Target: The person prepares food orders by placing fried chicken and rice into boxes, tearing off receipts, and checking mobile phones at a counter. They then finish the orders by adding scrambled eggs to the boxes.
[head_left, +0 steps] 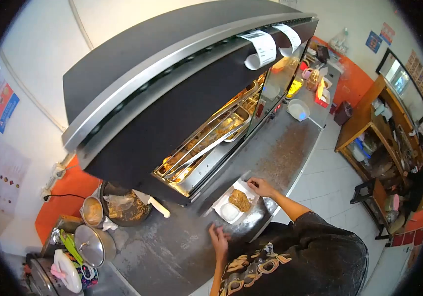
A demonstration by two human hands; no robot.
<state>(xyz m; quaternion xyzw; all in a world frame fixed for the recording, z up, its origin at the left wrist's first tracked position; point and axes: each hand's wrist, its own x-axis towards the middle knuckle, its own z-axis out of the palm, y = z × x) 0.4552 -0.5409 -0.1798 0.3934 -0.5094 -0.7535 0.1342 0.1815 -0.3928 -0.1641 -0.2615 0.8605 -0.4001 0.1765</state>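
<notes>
A white open takeaway box (217, 203) sits on the dark metal counter. Inside it are a brown breaded piece of food (240, 200) and a round white portion (229, 212) that looks like rice. My right hand (261, 188) is at the box's far right edge, fingers curled closed on its side flap; the fingertips show only in part. On the near side, my left hand (219, 240) hovers by the counter edge with fingers stretched apart, holding nothing and apart from the box.
A lit warming cabinet (206, 163) with food trays and tongs stands behind the box. To the left are a black pan (137, 214), a knife with a pale handle (159, 207) and a lidded pot (90, 246). A white bowl (298, 109) stands farther along the counter, beyond it several packages.
</notes>
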